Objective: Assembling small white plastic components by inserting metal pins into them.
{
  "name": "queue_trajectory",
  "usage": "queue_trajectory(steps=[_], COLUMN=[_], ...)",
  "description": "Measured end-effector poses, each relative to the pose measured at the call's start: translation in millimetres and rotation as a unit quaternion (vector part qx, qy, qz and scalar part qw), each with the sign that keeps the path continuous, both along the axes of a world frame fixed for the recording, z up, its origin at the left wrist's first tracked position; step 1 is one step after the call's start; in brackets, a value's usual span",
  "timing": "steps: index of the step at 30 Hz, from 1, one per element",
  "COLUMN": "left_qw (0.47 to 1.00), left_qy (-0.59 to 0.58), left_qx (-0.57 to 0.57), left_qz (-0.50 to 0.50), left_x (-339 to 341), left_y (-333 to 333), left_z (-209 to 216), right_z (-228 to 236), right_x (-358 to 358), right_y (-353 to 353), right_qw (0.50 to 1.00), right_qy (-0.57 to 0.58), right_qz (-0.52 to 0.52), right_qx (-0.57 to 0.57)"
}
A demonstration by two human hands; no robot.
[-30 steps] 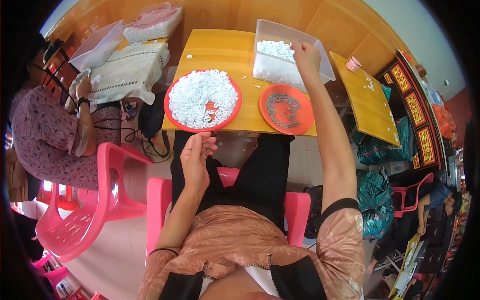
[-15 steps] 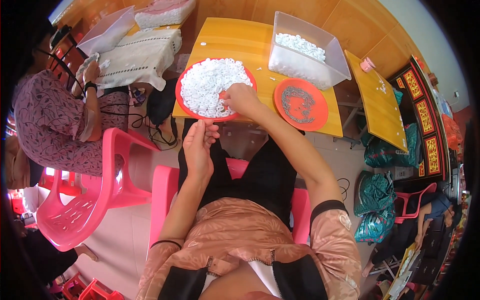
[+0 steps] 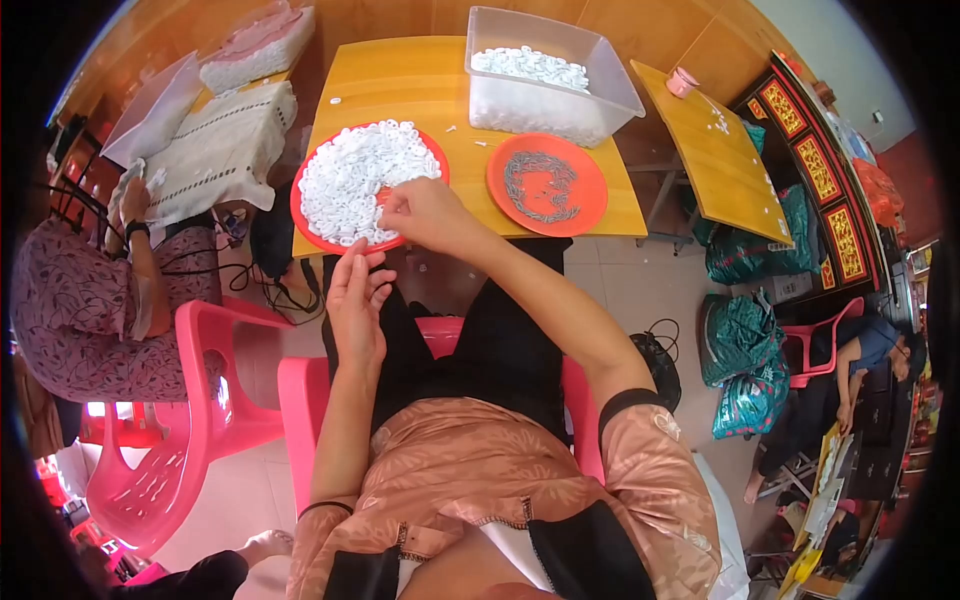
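Observation:
A red plate (image 3: 297, 205) heaped with small white ring- or hook-shaped plastic pieces (image 3: 350, 180) sits at the table's near left. My right hand (image 3: 430, 212) reaches over its right side, fingers curled and pinched down by the pieces. At the plate's near rim, my left hand (image 3: 356, 305) is palm up, its thumb and forefinger pressed together. Whatever either hand pinches is too small or hidden to make out. To the right, an orange-red plate (image 3: 586, 180) carries thin grey nail-like pins (image 3: 520, 195) spread in a curved band.
A clear plastic tub (image 3: 610, 80) of white pieces stands at the back of the yellow table (image 3: 400, 75). Another yellow table (image 3: 690, 150) is at right. At left, a person (image 3: 100, 300) works beside a pink chair (image 3: 210, 400). Green bags (image 3: 740, 345) lie on the floor.
The view has shifted, so the table and plates appear farther left and slightly changed in angle. My right hand still works over the white pieces, and my left hand stays by the rim.

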State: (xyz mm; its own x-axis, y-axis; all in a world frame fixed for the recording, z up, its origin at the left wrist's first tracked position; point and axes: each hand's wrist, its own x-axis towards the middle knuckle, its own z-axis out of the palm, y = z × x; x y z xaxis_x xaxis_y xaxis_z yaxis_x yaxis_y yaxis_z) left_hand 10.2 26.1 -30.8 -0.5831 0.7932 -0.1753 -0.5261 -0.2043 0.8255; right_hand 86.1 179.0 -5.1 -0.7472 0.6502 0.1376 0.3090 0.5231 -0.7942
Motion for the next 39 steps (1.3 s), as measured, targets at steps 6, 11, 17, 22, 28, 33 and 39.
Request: queue_trajectory(steps=[6,11,17,22,28,33,39], left_qw=[0.999,0.997,0.993,0.992,0.992,0.992,0.992], left_qy=[0.021,-0.012,-0.007,-0.012,-0.012,-0.017,-0.020], left_qx=[-0.019,-0.014,-0.022,-0.036,-0.031,-0.037,-0.037], left_qz=[-0.044,-0.080,-0.118,-0.123,-0.119,-0.118,-0.119], left_x=[21.5,25.3,28.3,27.7,27.6,28.6,26.8], left_y=[2.9,-2.1,-1.6,-2.0,-1.2,-0.8,-3.0], left_z=[-0.3,-6.1,-5.9,-5.7,-5.6,-4.4,-2.8], right_z=[-0.3,1.3,-4.7,-17.1,-31.2,-43.8,-41.5], right_x=[46.1,76.7,142.2,163.2,157.9,151.5,144.6], right_y=[-34.7,-39.4,69.6,102.5,106.7,113.4,107.3], right_qw=[0.982,0.977,0.966,0.933,0.940,0.917,0.918], right_qy=[0.081,0.079,-0.064,-0.173,-0.195,-0.243,-0.190], right_qz=[0.045,0.091,-0.193,-0.254,-0.228,-0.228,-0.225], right_qx=[-0.167,-0.176,0.157,0.187,0.161,0.217,0.265])
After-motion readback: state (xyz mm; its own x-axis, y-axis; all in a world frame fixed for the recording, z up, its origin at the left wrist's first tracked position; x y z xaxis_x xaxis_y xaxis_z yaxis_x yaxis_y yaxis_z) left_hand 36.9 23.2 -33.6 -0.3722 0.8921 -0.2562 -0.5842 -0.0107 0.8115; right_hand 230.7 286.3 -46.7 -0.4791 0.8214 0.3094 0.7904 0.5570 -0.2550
